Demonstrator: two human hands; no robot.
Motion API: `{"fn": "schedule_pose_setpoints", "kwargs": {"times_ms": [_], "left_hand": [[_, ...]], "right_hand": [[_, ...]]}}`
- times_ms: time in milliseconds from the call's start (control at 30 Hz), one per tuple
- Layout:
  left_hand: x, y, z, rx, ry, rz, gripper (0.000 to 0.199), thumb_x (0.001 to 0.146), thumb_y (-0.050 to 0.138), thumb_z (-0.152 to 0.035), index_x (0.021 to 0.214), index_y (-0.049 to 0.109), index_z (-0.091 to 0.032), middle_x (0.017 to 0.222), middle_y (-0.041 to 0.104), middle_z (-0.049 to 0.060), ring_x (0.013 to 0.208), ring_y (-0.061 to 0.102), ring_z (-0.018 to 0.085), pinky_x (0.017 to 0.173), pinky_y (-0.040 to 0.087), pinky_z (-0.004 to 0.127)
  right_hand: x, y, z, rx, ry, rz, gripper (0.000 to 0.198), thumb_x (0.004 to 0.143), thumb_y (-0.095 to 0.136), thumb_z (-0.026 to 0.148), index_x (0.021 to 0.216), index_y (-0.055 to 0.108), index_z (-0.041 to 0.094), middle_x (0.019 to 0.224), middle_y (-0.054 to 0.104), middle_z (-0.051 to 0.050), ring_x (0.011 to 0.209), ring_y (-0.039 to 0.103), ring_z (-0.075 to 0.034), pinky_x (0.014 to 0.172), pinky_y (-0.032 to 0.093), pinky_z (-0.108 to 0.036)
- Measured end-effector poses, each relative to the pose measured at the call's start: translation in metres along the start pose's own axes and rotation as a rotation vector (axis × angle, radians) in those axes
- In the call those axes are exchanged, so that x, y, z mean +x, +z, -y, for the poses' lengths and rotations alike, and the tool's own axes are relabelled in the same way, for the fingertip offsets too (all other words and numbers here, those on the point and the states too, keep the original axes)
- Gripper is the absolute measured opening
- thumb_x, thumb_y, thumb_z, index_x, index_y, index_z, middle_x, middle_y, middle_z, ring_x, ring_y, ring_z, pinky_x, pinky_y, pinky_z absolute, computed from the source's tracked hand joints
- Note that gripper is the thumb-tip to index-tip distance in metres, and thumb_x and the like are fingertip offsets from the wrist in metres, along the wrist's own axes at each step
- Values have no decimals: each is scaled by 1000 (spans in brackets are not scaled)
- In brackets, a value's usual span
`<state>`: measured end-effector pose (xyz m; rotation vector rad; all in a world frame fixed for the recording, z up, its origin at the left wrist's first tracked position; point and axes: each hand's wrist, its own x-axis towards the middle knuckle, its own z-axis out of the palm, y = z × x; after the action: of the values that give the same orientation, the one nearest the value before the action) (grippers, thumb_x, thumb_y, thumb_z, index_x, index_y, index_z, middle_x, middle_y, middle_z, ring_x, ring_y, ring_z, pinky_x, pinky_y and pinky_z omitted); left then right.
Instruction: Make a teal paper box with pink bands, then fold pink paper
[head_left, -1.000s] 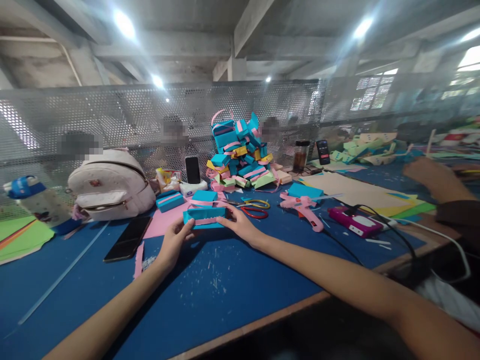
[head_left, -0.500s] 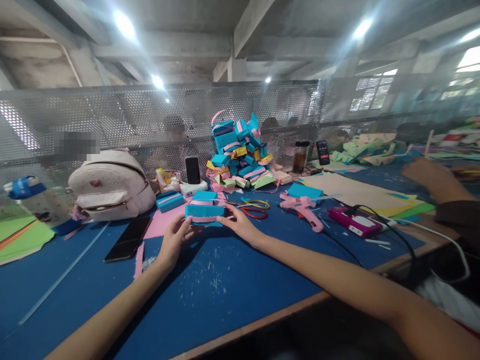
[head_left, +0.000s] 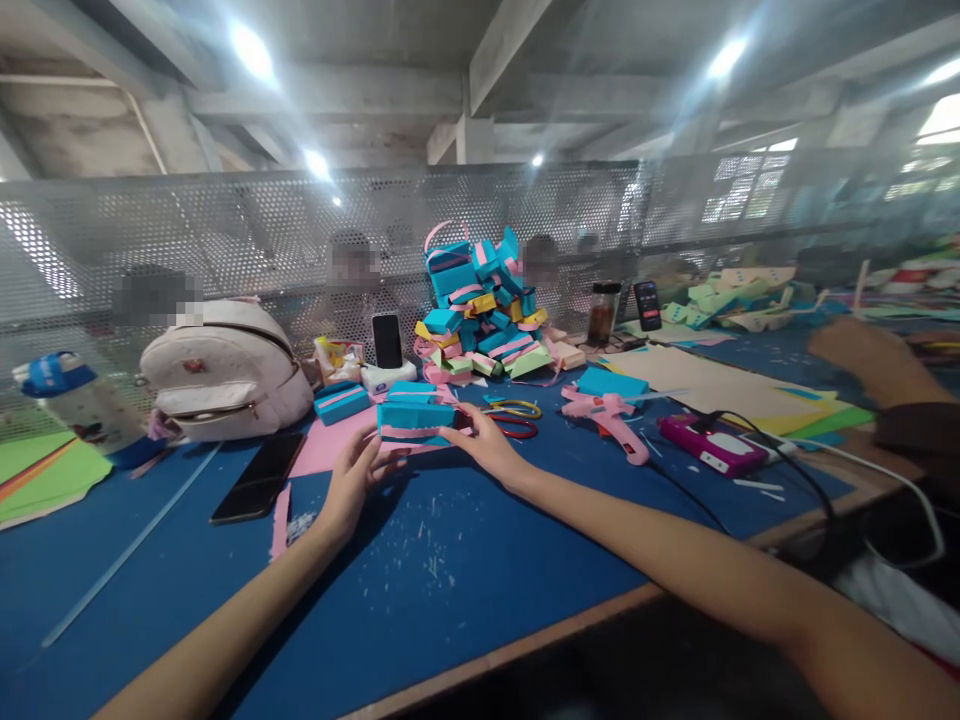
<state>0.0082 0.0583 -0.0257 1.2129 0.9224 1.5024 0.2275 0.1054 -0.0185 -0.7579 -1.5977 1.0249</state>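
Half enclosing the right end of a blue paper box [head_left: 405, 416] with the right grip [head_left: 489, 450], resting the thumb along the near side and curling the fingers behind, partly out of sight; bearing weight there or only steadying, not possible to tell. Facing the opposite end with the left grip [head_left: 354, 484], holding thumb and fingers loosely apart and leaving a gap between them; touching the box's left end or stopping just short, again not possible to tell. Lying with the long axis running crosswise, left to right between both grips, showing a pink strip [head_left: 411, 434] along the near side, and seemingly being held just above the tabletop [head_left: 450, 640]. Judging by nearness, favouring the right grip, already overlapping its end of the box, and placing the left grip just beside the other end, roughly in line with the long axis. Covering part of a sheet of pink paper [head_left: 322, 449] on the far side, having scissors [head_left: 525, 416] just beyond the right grip, a pink glue gun [head_left: 616, 428] farther right, and a black phone [head_left: 259, 480] off to the left, well apart from the box
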Motion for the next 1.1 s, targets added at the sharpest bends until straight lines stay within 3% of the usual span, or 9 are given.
{"fn": "schedule_pose_setpoints", "kwargs": {"times_ms": [233,400,567,800,933,1100], "left_hand": [[-1,1,-2,5,-1,-15,35,95,60,-34,125,55,-17,118,62,8,98,65,21,84,56,41],[-3,2,-6,25,16,-32,33,94,60,-34,123,56,-16,117,62,8,96,65,20,83,56,40],[-4,2,-6,38,19,-25,33,95,60,-34,122,56,-16,117,62,8,97,64,20,83,56,40],[-6,4,-6,61,29,8,35,95,60,-34,124,55,-16,122,60,9,99,64,21,85,56,41],[-6,4,-5,68,23,-5,36,94,61,-34,125,54,-16,123,60,9,96,66,20,84,56,41],[-7,5,-6,79,-8,-41,46,85,69,-44,121,56,-20,128,60,12,92,70,23,86,57,41]], "right_hand": [[1,-1,-2,21,11,-32,47,80,70,45,121,57,25,122,63,-7,112,59,-24,95,47,-36],[3,-2,2,47,12,-32,44,80,69,47,115,57,23,113,64,-7,104,60,-23,90,48,-37],[25,-14,24,78,8,-53,38,81,67,48,107,59,21,105,66,-6,102,61,-23,87,51,-36],[113,-74,122,-33,-81,-122,32,93,60,35,112,61,10,112,64,-11,92,62,-16,72,48,-28],[178,-119,177,-183,-201,-275,45,101,42,31,134,42,0,130,54,-17,101,56,-10,75,39,-23],[250,-164,189,-468,-283,-452,52,104,22,30,137,32,-9,131,50,-22,100,55,-7,73,38,-25]]}}
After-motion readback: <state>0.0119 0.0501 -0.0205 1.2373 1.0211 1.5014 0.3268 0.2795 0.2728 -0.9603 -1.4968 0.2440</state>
